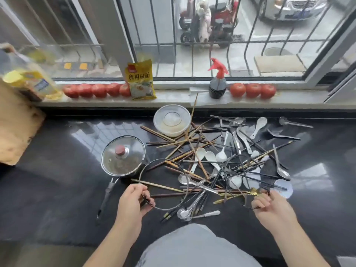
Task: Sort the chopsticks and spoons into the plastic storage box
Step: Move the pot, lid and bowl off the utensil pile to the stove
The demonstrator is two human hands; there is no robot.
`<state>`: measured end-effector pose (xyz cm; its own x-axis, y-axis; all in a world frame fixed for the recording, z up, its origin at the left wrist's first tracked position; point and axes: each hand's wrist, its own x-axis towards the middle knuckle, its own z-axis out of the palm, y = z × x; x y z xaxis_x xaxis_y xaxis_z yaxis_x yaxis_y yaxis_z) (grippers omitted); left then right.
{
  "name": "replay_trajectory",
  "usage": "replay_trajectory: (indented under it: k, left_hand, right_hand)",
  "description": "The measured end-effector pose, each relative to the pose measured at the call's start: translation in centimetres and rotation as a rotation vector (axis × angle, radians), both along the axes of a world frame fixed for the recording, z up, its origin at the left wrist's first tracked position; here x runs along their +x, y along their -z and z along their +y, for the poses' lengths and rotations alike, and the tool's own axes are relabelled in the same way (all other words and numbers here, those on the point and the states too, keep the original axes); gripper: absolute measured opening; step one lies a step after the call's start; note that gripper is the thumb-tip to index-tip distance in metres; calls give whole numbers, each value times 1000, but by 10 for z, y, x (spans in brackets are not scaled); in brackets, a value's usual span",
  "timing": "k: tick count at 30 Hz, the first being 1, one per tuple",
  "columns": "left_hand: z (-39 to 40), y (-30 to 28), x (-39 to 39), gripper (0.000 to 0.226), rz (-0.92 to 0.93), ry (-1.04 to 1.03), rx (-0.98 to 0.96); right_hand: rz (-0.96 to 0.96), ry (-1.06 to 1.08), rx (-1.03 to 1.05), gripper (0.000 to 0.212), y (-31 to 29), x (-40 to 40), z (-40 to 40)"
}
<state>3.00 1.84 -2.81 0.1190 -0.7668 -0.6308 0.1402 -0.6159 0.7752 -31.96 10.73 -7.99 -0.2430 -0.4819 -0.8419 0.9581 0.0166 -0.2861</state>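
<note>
**Both hands on a clear box above the cutlery heap**

The chopsticks (179,149) and spoons (211,158) lie tangled near the middle of the dark worktop (63,189), towards its window edge. The plastic storage box (163,184) is so transparent that only its dark rims show, held over the pile's near side (probably to set it down within reach). The left hand (134,199) pinches one rim; the right hand (269,204) curls round another. How the box is divided cannot be made out.
</note>
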Motion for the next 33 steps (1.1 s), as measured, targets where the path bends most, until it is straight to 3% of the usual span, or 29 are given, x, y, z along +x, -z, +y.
replay_trajectory:
  k: [7, 15, 18, 25, 33]
  left_hand:
    - [14, -13, -9, 23, 104, 58, -15]
    - [25, -20, -35, 35, 240, 54, 99]
    - [26, -26, -40, 45, 263, 127, 84]
    - [26, -22, -50, 40, 230, 193, 21]
    - [26, -22, -51, 14, 145, 386, -132]
  right_hand:
    - [52, -316, -22, 36, -34, 53, -40]
    - [386, -606, 37, 37, -71, 101, -46]
    - [460, -629, 73, 36, -74, 102, -41]
    - [447, -570, 88, 37, -78, 94, -35]
    - [508, -574, 129, 38, -76, 89, -36]
